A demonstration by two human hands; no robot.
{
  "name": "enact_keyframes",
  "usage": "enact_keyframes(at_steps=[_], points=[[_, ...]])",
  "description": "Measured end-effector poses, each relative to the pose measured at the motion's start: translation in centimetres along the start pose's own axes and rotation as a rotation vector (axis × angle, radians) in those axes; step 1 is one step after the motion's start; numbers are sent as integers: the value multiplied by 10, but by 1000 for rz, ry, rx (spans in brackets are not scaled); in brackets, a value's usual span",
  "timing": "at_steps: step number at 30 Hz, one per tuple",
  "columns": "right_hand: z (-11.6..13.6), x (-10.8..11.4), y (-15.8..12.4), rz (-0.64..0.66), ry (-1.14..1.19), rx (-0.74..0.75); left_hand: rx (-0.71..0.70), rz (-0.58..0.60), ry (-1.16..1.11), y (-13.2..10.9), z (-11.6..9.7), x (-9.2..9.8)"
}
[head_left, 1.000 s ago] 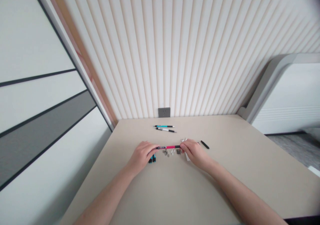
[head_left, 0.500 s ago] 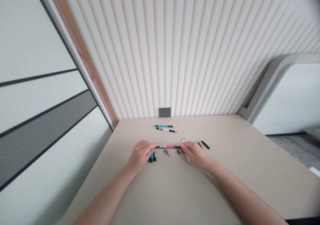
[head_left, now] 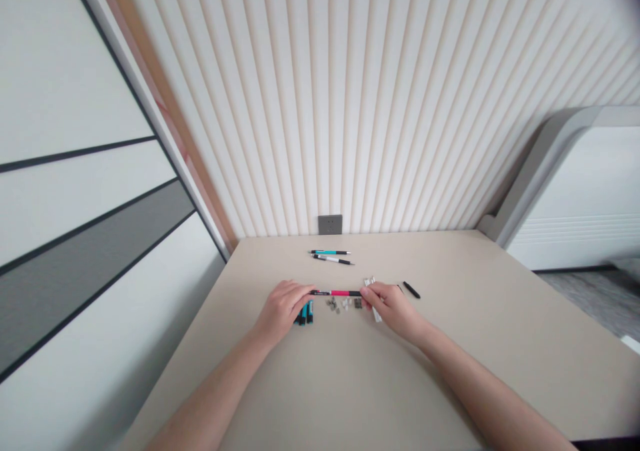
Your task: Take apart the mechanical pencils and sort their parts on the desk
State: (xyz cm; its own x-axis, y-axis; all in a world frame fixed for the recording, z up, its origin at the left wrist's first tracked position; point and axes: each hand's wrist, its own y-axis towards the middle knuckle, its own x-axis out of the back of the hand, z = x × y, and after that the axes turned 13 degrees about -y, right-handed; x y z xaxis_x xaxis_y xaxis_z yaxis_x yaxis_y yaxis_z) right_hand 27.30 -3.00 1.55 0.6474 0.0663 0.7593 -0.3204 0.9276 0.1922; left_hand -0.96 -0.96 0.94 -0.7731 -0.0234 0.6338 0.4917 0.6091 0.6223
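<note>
Since the pink pen (head_left: 335, 293) spans the gap between them, the left hand (head_left: 283, 311) closes around one end and the right hand (head_left: 393, 307) pinches the other, apparently to keep it level above the surface (head_left: 350, 384). Small parts (head_left: 345, 303) lie just below it, with teal pieces (head_left: 305, 314) by the left hand and a black cap (head_left: 411, 289) beyond the right, all within easy reach.

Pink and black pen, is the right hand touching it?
Touching. The head view shows the fingers of the right hand on the end of the pink and black pen, with no gap showing between them.
</note>
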Motion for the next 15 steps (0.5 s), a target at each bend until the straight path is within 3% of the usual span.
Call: enact_keyframes(at_steps=[5, 15], points=[[-2, 0, 1, -63, -78, 51, -67, 35, 41, 1, -1, 3], [4, 5, -2, -114, -178, 97, -66, 41, 48, 0, -2, 3]])
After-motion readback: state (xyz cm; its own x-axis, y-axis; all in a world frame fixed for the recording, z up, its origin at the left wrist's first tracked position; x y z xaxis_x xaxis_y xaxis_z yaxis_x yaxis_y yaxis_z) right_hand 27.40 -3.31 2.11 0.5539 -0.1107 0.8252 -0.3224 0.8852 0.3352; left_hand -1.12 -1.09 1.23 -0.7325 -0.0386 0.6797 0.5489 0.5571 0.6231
